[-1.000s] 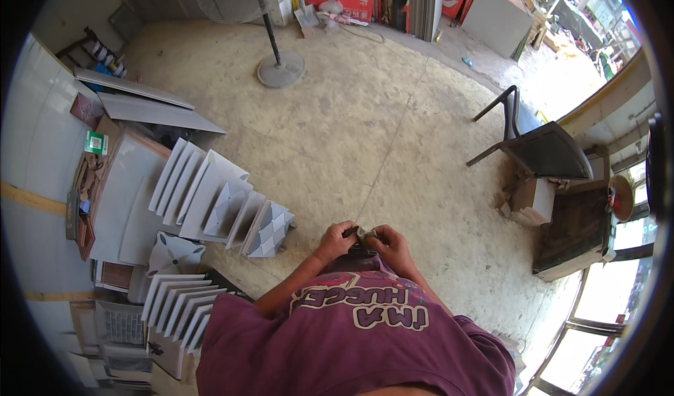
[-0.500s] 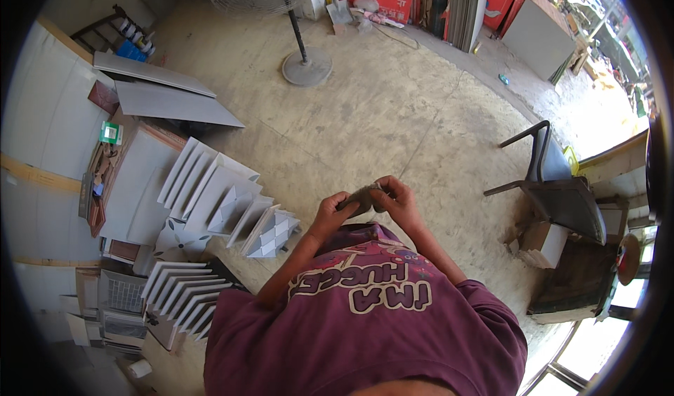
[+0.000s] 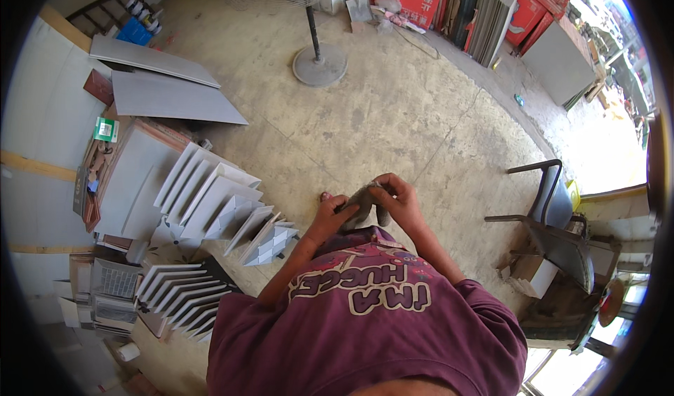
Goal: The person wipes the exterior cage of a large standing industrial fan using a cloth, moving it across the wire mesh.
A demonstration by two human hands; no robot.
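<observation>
In front of my shirt a limp, dark grey cloth (image 3: 363, 201) is stretched between my two hands. It could be a rag or a glove; its folds hide which. My left hand (image 3: 333, 218) pinches its left side between thumb and fingers. Gripping its upper right edge is my right hand (image 3: 399, 198), with the fingers bent over the top. A loose part of the cloth droops below, close to the shirt hem.
To the left stand racks of upright tile samples (image 3: 203, 192) and large leaning panels (image 3: 175, 97). A pedestal fan (image 3: 319, 66) is ahead. A dark chair (image 3: 554, 213) and a cardboard box (image 3: 535, 273) sit at right. Stacked boards (image 3: 491, 20) line the far side.
The cloth has opened out and now hangs lower between my hands. My view has shifted slightly, and a bit of my foot shows beside my left hand.
</observation>
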